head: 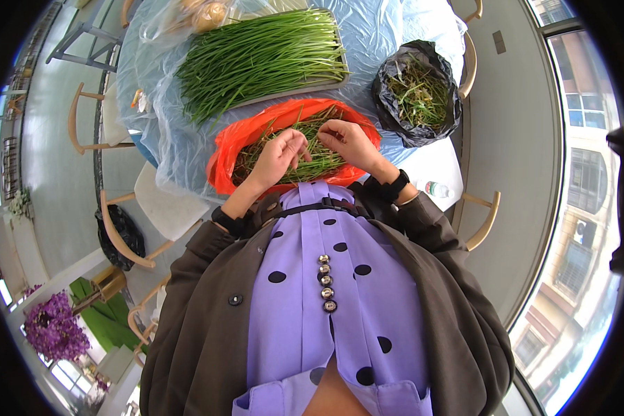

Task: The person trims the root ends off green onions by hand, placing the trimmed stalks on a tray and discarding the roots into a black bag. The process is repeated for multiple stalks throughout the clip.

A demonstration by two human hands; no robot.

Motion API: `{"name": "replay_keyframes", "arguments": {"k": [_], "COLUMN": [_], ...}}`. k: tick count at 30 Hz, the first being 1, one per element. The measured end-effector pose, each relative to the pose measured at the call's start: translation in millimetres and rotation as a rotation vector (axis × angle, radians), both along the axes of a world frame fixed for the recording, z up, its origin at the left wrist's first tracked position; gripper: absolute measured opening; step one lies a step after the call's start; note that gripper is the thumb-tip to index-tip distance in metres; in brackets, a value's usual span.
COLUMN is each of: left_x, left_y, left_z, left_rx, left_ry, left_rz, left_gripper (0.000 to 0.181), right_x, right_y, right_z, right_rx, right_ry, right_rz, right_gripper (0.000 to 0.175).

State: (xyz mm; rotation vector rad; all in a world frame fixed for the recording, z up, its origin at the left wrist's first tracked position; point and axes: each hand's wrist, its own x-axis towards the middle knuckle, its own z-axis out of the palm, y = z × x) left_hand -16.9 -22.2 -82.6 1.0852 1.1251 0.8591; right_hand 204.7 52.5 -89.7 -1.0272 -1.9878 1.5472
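My left hand [287, 152] hovers over an open red plastic bag [219, 161], its fingers loosely curled. Just to its right, my right hand [346, 139] has thumb and fingertips drawn together above the same bag. Whether either hand pinches a thin stalk is too fine to tell. Loose green and brownish stalks [317, 167] fill the bag, which lies at the table's near edge against my front. Beyond it, long green chives or similar leafy stalks [260, 57] lie side by side in a shallow tray [339, 36], their leaf ends hanging over its left side.
A black plastic bag [385, 106] of wilted trimmings [418, 96] stands at the right. Clear plastic film [158, 112] covers the round table. Round brown items in a clear bag [208, 15] sit at the far left. A bottle [438, 189] lies on a white chair seat [452, 171].
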Motion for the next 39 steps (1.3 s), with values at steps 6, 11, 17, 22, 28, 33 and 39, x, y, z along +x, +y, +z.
{"name": "replay_keyframes", "arguments": {"k": [6, 11, 17, 22, 28, 33, 39], "left_x": [0, 11, 29, 31, 29, 28, 24], "left_y": [8, 11, 11, 16, 20, 23, 33], "left_z": [34, 47, 82, 85, 90, 90, 89], "left_rx": [0.059, 0.566, 0.736, 0.692, 0.542, 0.533, 0.356], "left_ry": [0.109, 0.633, 0.958, 0.776, 0.630, 0.513, 0.172], "left_rz": [-0.032, 0.215, 0.178, 0.216, 0.129, 0.104, 0.132], "left_gripper": [0.029, 0.017, 0.011, 0.016, 0.016, 0.015, 0.018], "right_x": [-3, -15, -18, -8, 15, 49, 123], "right_y": [6, -2, -9, -6, 7, 32, 69], "right_z": [33, 56, 69, 82, 85, 114, 114], "right_rx": [-0.227, -0.008, 0.243, 0.080, 0.039, 0.262, 0.864], "right_ry": [0.322, 0.295, 0.060, 0.049, 0.159, 0.270, -0.088], "right_rz": [-0.044, -0.180, -0.238, -0.229, -0.413, -0.699, -0.956], "right_gripper": [0.017, 0.020, 0.019, 0.020, 0.016, 0.012, 0.012]}}
